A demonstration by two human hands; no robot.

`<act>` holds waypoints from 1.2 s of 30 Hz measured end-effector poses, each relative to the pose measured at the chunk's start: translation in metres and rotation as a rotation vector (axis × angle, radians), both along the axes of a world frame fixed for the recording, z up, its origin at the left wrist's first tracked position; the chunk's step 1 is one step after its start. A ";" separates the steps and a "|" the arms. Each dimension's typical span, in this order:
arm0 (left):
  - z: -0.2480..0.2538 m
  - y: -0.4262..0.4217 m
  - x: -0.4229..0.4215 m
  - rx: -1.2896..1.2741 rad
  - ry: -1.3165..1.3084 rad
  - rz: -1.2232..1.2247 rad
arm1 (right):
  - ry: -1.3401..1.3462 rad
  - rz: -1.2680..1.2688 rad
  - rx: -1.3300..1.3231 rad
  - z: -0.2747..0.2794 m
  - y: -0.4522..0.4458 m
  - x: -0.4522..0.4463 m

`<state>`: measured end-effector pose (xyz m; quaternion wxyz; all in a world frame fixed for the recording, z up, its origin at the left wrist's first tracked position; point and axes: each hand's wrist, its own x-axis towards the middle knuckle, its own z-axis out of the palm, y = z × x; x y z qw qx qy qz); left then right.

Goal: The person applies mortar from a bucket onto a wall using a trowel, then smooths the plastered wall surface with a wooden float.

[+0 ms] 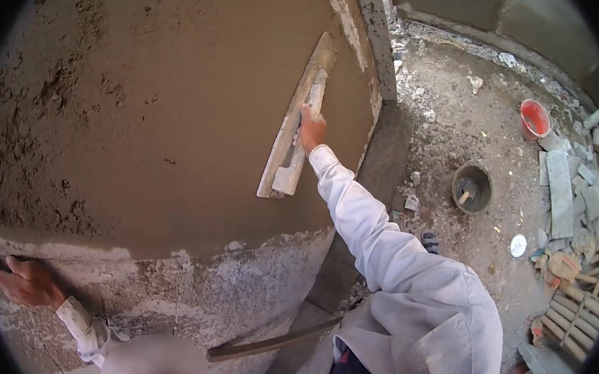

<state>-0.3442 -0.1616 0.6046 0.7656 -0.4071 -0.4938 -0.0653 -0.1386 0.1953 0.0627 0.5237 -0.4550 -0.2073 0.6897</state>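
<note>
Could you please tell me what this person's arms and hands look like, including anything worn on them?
The right hand and left hand are ungloved. The right sleeve is long, off-white and creased, reaching the wrist. The left sleeve is also pale, with grimy specks near the wrist; its upper part cannot be made out. No printed markings show on either.

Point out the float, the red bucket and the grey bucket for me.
Float (288, 134): head view, on the middle of its long board.
Red bucket (533, 110): head view, on its inner wall.
Grey bucket (474, 173): head view, on its inner wall.
</note>
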 end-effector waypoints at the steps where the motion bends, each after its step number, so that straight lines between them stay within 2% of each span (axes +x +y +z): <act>1: 0.001 -0.003 -0.006 0.017 0.035 0.050 | 0.008 0.009 -0.076 -0.017 -0.016 -0.005; 5: 0.014 -0.012 -0.029 0.006 0.059 0.077 | 0.108 0.097 -0.191 -0.055 -0.125 -0.020; 6: 0.013 -0.013 -0.032 0.028 0.049 0.101 | 0.117 0.137 -0.230 -0.055 -0.157 -0.021; 9: 0.008 -0.014 -0.040 0.118 0.030 0.218 | 0.169 0.173 -0.111 -0.029 -0.230 0.006; 13: -0.007 0.009 -0.009 0.177 -0.108 0.199 | 0.084 0.170 0.004 -0.054 -0.248 0.054; 15: -0.025 0.027 0.046 0.293 -0.346 0.186 | 0.251 0.192 -0.136 -0.074 -0.235 0.094; 17: -0.045 0.024 0.060 0.341 -0.531 0.120 | 0.246 0.284 -0.290 -0.136 -0.215 0.135; 19: -0.076 -0.006 0.009 0.183 -0.521 -0.391 | 0.165 0.289 -0.481 -0.173 -0.202 0.190; 20: -0.100 -0.002 0.013 0.161 -0.523 -0.540 | 0.242 0.290 -0.488 -0.217 -0.197 0.214; 21: -0.145 0.016 0.058 0.195 -0.579 -0.598 | 0.408 0.268 -0.554 -0.195 -0.195 0.243; 22: -0.186 0.034 0.095 0.208 -0.639 -0.635 | 0.361 0.242 -0.581 -0.208 -0.190 0.264; 23: -0.227 0.043 0.113 0.185 -0.702 -0.644 | 0.364 0.222 -0.701 -0.214 -0.189 0.286; 24: -0.268 0.031 0.097 0.105 -0.652 -0.465 | 0.348 0.211 -0.781 -0.227 -0.183 0.302; 26: -0.329 0.051 0.105 0.113 -0.781 -0.420 | 0.303 0.221 -0.827 -0.267 -0.160 0.314; 28: -0.358 0.058 0.080 0.115 -0.667 -0.224 | 0.250 0.251 -0.867 -0.320 -0.139 0.312; 29: -0.360 0.056 0.064 0.044 -0.530 -0.240 | 0.221 0.265 -0.883 -0.350 -0.129 0.310; 31: -0.367 0.039 0.042 0.123 -0.518 -0.218 | 0.175 0.297 -0.886 -0.410 -0.105 0.298; 36: -0.399 0.024 0.011 0.046 -0.494 -0.081 | 0.117 0.358 -0.844 -0.555 -0.054 0.261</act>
